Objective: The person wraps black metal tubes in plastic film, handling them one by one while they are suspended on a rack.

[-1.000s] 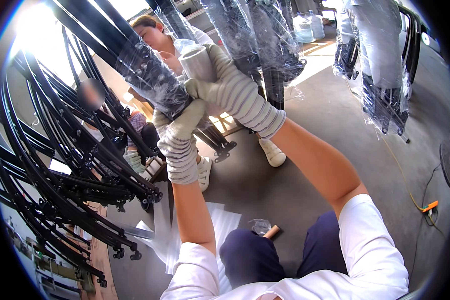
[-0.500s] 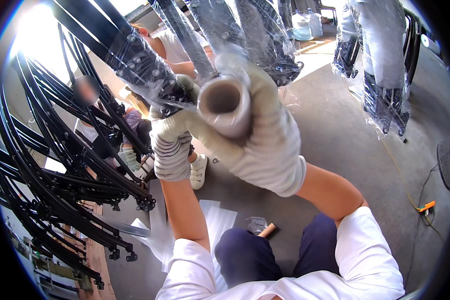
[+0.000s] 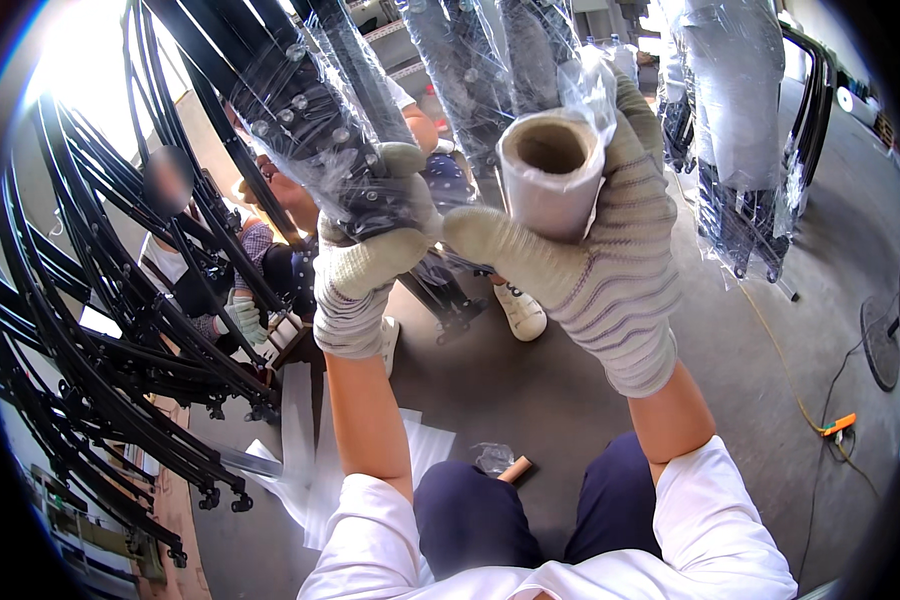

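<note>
white roll now farther from left hand

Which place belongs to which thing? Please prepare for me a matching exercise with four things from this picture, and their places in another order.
Things
1. Thick roll of clear plastic film
2. Short brown cylinder, apparently cardboard
3. Small orange plastic block
4. Long black bars wrapped in clear film

Places
A. Gripped at the lower end by the left hand
B. At the picture's right, beside a yellow cord
C. Held in the right hand
D. On the grey floor, near the dark-blue trousers

Pairs: 1-C; 2-D; 3-B; 4-A
</note>
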